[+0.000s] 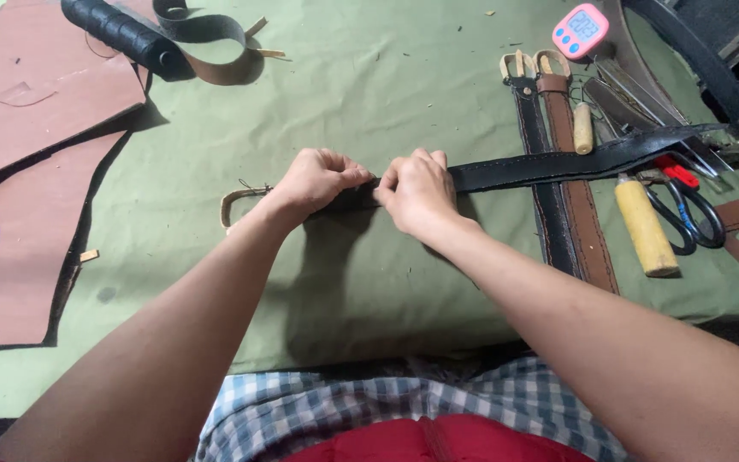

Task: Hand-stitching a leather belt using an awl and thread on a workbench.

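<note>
Left hand [314,181] and right hand [416,190] both pinch the black leather belt [558,164] lying flat on the green cloth [369,85]; scissors [686,214] lie near.

Black belt [558,167] on olive-green cloth [369,94] — pink timer [581,30], yellow-handled tool [645,227].

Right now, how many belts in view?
4, maybe more hidden: black belt in both hands, black and brown ones lying right, a coiled one top left.
</note>
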